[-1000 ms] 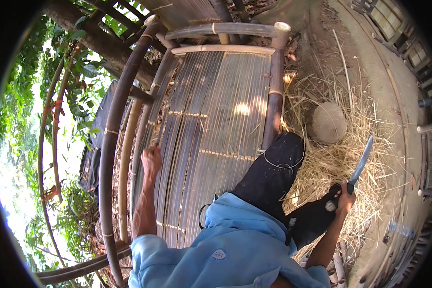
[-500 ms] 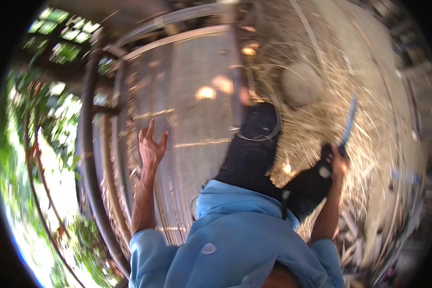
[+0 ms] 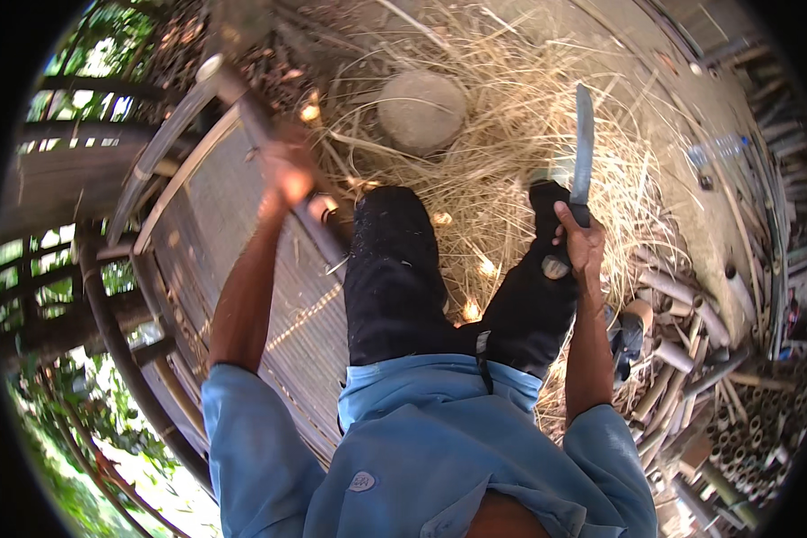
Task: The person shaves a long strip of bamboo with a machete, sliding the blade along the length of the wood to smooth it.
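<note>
Straw-strewn earthen floor, slatted bamboo bench, bright daylight beyond green leaves.

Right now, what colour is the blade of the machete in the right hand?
The machete blade is bluish grey; it shows best in the head view.

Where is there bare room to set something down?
Bare slats show on the bamboo seat, between its end bar and the left forearm, and between that forearm and left thigh. Bare earth shows between straw and clear bottle. Crowded: straw around the round block and below the knife; piled bamboo right of the right forearm.
</note>
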`<state>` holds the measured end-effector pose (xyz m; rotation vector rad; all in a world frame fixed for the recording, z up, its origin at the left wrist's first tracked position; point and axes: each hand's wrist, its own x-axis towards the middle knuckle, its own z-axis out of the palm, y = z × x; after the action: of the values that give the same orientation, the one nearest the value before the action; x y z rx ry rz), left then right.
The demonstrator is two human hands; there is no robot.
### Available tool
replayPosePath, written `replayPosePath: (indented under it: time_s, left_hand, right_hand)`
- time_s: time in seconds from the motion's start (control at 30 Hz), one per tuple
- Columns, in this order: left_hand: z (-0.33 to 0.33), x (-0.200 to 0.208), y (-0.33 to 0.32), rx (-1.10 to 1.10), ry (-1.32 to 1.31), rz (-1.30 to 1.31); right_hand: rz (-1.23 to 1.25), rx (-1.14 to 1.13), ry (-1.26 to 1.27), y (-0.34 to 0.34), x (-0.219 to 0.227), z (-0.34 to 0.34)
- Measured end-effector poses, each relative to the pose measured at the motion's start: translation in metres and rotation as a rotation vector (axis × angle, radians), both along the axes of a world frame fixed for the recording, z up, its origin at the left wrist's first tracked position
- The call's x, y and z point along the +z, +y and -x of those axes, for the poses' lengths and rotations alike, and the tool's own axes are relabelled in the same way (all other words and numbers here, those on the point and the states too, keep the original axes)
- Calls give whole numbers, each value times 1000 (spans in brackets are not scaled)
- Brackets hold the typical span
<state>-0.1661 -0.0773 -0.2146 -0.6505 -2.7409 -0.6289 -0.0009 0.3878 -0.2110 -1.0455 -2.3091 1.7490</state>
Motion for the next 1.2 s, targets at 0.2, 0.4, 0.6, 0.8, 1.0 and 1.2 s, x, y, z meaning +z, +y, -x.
replayPosePath:
  time_s: [0.2,0.4,0.6,0.8,1.0,1.2]
  left_hand:
    - [-39,-90,-6,-308,-536,302]
    - [-142,-51,-79,469,-775,-760]
    - [-386,-9,-269,1514,-206,53]
    - [-569,-51,-260,1576,-660,299]
    - [-608,-88,-243,1561,-754,341]
    - [-604,-71,-246,1629,-740,416]
  right_hand:
    - [66,42,78,-44,11,21]
    - [152,-57,150,9,-35,7]
    - [114,31,176,18,-49,13]
    - [-38,119,64,10,-36,28]
    - [-83,151,10,-5,-28,34]
    - [-60,148,47,-16,-24,27]
